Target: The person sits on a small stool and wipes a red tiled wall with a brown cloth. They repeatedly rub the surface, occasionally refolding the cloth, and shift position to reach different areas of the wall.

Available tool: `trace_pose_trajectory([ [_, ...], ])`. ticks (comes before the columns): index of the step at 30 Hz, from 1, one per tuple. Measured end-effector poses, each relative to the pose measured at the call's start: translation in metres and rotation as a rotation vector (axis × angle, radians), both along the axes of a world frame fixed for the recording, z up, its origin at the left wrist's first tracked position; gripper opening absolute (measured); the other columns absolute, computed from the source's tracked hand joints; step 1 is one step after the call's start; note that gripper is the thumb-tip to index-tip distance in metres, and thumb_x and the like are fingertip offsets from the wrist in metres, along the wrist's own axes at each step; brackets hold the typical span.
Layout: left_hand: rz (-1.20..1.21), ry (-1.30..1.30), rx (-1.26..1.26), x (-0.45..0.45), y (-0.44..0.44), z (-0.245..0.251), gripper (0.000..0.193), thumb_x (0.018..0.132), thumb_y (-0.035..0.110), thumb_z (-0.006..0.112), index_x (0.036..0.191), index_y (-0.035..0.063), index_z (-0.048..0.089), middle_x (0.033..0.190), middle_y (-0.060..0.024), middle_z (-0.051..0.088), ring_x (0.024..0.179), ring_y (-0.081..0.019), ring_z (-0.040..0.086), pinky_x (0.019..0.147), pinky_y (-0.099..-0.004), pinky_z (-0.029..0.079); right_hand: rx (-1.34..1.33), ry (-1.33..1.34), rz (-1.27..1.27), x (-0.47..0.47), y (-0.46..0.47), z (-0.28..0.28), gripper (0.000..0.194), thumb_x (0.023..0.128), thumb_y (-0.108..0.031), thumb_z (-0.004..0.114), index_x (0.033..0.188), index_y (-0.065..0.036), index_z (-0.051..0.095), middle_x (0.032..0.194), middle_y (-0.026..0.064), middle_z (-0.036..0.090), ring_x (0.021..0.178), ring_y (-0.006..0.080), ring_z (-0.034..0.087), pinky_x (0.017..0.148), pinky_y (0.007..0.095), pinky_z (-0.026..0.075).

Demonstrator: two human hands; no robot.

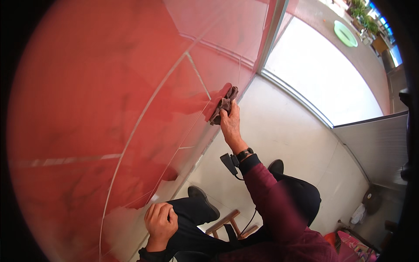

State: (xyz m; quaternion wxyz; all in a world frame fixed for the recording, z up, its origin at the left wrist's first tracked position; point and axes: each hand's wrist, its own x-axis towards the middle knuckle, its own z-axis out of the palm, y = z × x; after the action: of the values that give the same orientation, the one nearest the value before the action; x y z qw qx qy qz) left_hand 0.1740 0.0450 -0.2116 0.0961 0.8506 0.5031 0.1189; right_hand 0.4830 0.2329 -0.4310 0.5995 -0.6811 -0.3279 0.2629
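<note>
My right hand (230, 122) is closed on a crumpled dark brown cloth (225, 106), which it presses to a red glossy wall panel (140, 98) near the panel's lower edge. The panel shows pale joint lines and a reflection of the hand and cloth. My left hand (161, 222) rests on my left knee with the fingers curled; nothing shows in it. A black strap with a small black device (229, 163) is on my right wrist.
A small wooden stool (226, 224) stands between my legs on the pale tiled floor (281, 124). A metal door frame (273, 36) borders a bright doorway at upper right. Outside lies a light green basin (345, 33), with potted plants (359, 13) beyond. Colourful fabric (353, 244) lies at lower right.
</note>
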Motion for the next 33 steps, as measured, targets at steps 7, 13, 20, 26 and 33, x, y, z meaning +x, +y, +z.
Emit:
trace_pose_trajectory([
  [7, 0.018, -0.035, 0.097, -0.016, -0.021, -0.005, 0.010, 0.084, 0.005, 0.073, 0.093, 0.0061, 0.069, 0.093, -0.0100, 0.070, 0.087, -0.0336, 0.069, 0.077, -0.0443, 0.056, 0.181, -0.215, 0.050, -0.017, -0.007, 0.127, 0.065, 0.097, -0.005, 0.065, 0.156, 0.007, 0.041, 0.132, 0.0282, 0.053, 0.123, 0.0468, 0.055, 0.107, 0.0485, 0.047],
  [13, 0.046, -0.082, 0.182, -0.035, -0.032, -0.016, 0.008, 0.084, 0.007, 0.073, 0.091, 0.0065, 0.069, 0.092, -0.0105, 0.070, 0.089, -0.0341, 0.069, 0.078, -0.0468, 0.057, 0.389, -0.414, 0.052, -0.060, -0.036, 0.227, 0.066, 0.096, -0.003, 0.068, 0.156, 0.006, 0.042, 0.141, 0.0306, 0.047, 0.127, 0.0492, 0.055, 0.107, 0.0485, 0.049],
  [20, 0.085, -0.071, 0.197, -0.039, -0.038, -0.025, 0.005, 0.086, 0.013, 0.072, 0.089, 0.0097, 0.068, 0.092, -0.0079, 0.070, 0.091, -0.0327, 0.069, 0.078, -0.0472, 0.058, 0.598, -0.624, 0.271, -0.098, -0.078, 0.273, 0.076, 0.087, 0.000, 0.072, 0.156, 0.004, 0.040, 0.147, 0.0318, 0.041, 0.129, 0.0525, 0.053, 0.107, 0.0495, 0.052],
  [26, 0.131, -0.091, 0.192, -0.043, -0.044, -0.036, 0.006, 0.087, 0.016, 0.069, 0.086, 0.0105, 0.067, 0.092, -0.0077, 0.069, 0.094, -0.0324, 0.069, 0.077, -0.0491, 0.058, 0.645, -0.717, 0.184, -0.059, -0.048, 0.328, 0.069, 0.090, -0.004, 0.073, 0.153, 0.004, 0.044, 0.129, 0.0312, 0.051, 0.117, 0.0530, 0.057, 0.100, 0.0543, 0.050],
  [33, 0.161, -0.159, 0.149, -0.043, -0.032, -0.061, 0.007, 0.087, 0.016, 0.067, 0.084, 0.0092, 0.067, 0.093, -0.0097, 0.069, 0.096, -0.0338, 0.070, 0.078, -0.0496, 0.058, 0.760, -0.865, 0.141, -0.069, -0.050, 0.401, 0.061, 0.095, -0.005, 0.067, 0.151, 0.008, 0.047, 0.125, 0.0287, 0.056, 0.115, 0.0469, 0.058, 0.097, 0.0504, 0.051],
])
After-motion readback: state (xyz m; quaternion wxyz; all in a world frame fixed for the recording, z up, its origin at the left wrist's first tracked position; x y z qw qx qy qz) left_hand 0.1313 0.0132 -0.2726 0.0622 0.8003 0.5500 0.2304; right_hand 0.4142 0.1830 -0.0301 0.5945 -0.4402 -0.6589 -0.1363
